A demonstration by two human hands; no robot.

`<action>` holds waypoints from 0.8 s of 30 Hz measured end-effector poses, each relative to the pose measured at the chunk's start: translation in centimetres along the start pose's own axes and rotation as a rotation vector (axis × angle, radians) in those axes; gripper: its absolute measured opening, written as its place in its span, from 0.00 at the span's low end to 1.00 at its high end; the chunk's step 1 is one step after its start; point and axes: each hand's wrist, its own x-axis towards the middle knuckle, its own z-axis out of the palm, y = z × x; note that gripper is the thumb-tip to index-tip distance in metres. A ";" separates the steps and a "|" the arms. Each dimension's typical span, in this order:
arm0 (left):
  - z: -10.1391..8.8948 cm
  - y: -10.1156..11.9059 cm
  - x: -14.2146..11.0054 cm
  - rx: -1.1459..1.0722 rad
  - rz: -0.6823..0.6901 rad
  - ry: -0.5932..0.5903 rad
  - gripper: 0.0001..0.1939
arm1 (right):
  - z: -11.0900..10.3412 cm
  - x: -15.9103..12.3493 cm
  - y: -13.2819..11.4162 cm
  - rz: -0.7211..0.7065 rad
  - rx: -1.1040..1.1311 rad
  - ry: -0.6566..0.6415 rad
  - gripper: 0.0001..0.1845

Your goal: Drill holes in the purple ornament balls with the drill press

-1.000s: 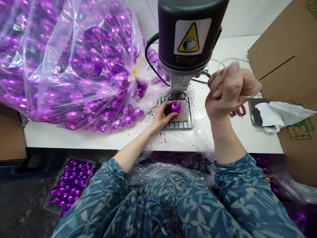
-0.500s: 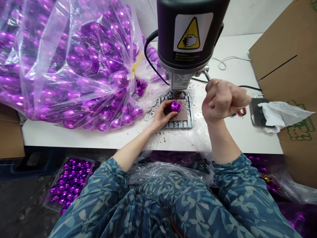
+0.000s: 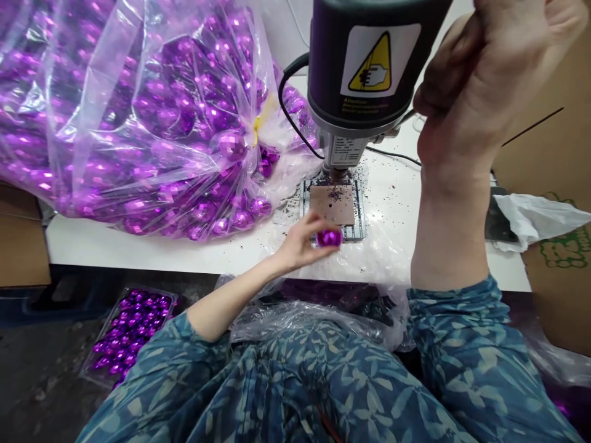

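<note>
My left hand (image 3: 300,242) pinches a shiny purple plastic-looking ball (image 3: 329,238) at the flat tan square board's (image 3: 345,213) six o'clock; my right hand (image 3: 489,80) curls closed.

Single head-worn view, directed forward and steeply down from above the near edge of the worktop (image 3: 184,249); the wearer's torso (image 3: 318,381) occupies the near foreground, the drill press (image 3: 364,67) rises close to the camera, far centre.

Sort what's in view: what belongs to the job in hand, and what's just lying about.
Part of the job:
left hand
right hand
purple ball
drill
board
probably the bag of balls and tray

Apparently just lying about:
white tissue
right-hand cardboard box
</note>
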 end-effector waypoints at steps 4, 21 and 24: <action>0.9 3.4 -5.9 0.147 0.175 -0.574 0.21 | -0.1 -0.2 0.5 -0.027 0.032 0.025 0.29; -10.1 -10.4 10.5 0.811 -0.556 0.210 0.20 | -0.1 0.0 1.0 -0.097 0.110 0.065 0.27; -10.1 -11.1 9.8 0.806 -0.518 0.193 0.19 | -0.1 -0.1 0.9 -0.079 0.117 0.063 0.26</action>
